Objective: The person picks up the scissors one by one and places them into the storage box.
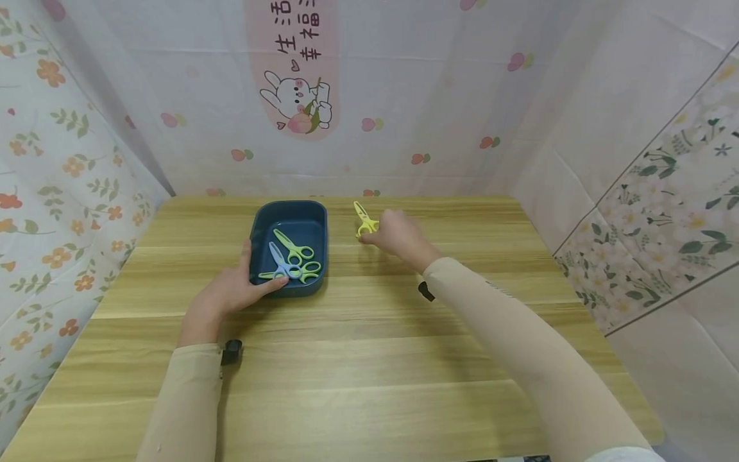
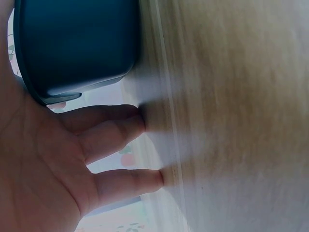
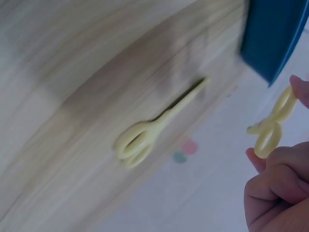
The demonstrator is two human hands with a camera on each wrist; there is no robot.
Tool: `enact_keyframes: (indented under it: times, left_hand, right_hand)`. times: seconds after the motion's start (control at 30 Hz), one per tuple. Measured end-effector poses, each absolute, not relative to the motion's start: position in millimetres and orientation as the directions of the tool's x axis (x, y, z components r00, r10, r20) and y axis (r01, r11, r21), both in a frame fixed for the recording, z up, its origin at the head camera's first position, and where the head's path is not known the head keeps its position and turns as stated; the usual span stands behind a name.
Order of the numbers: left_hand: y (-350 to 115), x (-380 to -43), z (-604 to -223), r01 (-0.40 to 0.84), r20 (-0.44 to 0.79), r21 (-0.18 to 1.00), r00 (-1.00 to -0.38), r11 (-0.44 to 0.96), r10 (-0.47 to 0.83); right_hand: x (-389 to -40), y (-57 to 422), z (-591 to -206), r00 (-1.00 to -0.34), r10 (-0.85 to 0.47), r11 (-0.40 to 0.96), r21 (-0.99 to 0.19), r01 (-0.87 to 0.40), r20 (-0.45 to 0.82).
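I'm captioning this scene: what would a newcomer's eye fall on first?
Probably the dark blue bin, left of centre on the table, holding blue scissors and green scissors, the left hand at its side. Next, the yellow scissors in the right hand, right of the bin. Then the cartoon rabbit on the backdrop behind.

A wood-grain table [image 1: 346, 391] spreads beneath and around both hands, its boards marked by pale lines. Beyond the right hand [image 1: 398, 234] hangs a whitish cloth [image 1: 439, 102] dotted with small pink-and-green fruit prints. Ahead of the left hand [image 1: 231, 285] and a little to its right, that cloth carries a pink panel [image 1: 258, 38] with dark characters [image 1: 285, 43] and a cartoon rabbit [image 1: 288, 96]. Left of the left hand is a white curtain [image 1: 40, 192] with orange flowers and green leaves. To the right of the right hand stands a pale wall covering [image 1: 577, 128] with a floral band [image 1: 652, 224] edged by thin dark lines.
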State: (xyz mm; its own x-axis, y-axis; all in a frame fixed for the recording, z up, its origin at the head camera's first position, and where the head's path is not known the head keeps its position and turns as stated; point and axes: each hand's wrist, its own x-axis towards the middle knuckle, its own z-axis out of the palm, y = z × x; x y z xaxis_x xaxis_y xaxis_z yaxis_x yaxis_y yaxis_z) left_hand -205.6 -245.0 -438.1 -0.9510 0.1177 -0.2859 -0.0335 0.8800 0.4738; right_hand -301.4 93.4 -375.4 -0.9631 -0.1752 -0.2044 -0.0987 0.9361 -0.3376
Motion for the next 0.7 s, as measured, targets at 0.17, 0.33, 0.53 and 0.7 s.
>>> enact_keyframes:
  times: [0.17, 0.33, 0.53, 0.7]
  left_hand:
    - [-245, -206, -439, -0.033, -0.281, 0.473, -0.953, 0.881, 0.115]
    - [-245, -206, -439, -0.034, -0.282, 0.474, -0.952, 0.88, 0.115]
    - [-244, -206, -439, -0.043, -0.286, 0.476, -0.952, 0.878, 0.109]
    - [-244, -207, -437, -0.05, -0.299, 0.471, -0.948, 0.881, 0.107]
  right_hand:
    - [-297, 75, -370, -0.96, -0.187, 0.931, -0.35, -0.106, -0.208]
    - [-291, 58, -366, -0.956, -0.22, 0.915, -0.382, -0.133, -0.194]
    - [-282, 37, -365, -0.95, -0.283, 0.911, -0.346, -0.224, -0.13]
    - [-274, 17, -368, -0.944, -0.319, 0.914, -0.292, -0.282, -0.085]
